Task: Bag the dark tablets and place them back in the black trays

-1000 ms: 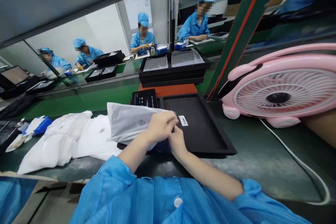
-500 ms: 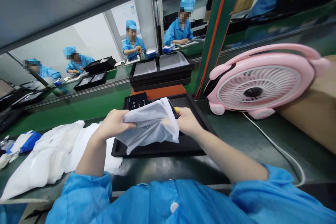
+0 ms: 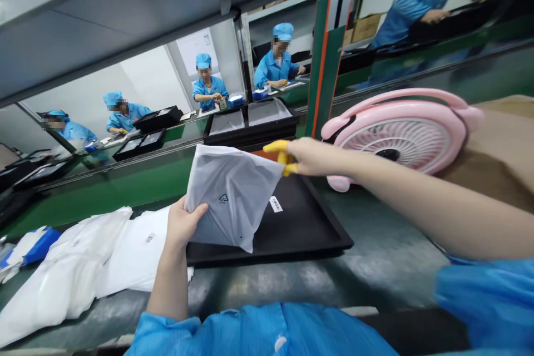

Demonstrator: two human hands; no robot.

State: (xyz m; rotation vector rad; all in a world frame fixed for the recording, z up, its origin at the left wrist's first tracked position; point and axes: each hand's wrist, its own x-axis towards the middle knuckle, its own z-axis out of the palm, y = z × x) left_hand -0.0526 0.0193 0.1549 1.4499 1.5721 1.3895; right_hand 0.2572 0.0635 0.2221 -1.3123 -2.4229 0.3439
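A translucent white plastic bag (image 3: 229, 194) with a recycling mark hangs tilted over the black tray (image 3: 308, 233). Something dark shows through it, but I cannot tell whether this lies inside or behind. My left hand (image 3: 183, 225) grips the bag's left side, thumb on the front. Yellow finger cots cover fingertips of my right hand (image 3: 302, 158). That hand pinches the bag's right corner, with one finger stretched out above it. A white barcode label (image 3: 276, 204) shows in the tray, right of the bag.
Stacked white bags (image 3: 137, 250) lie on the left, by a blue-and-white packet (image 3: 31, 247). A pink fan (image 3: 400, 133) stands at right beside a cardboard box (image 3: 504, 150). Filled black trays (image 3: 250, 128) stand behind. Several co-workers in blue sit or stand across the line.
My right hand has come out from the bag's opening to its right corner, rising slightly. The bag now stands more upright and spread. The black box seen behind it is now out of sight.
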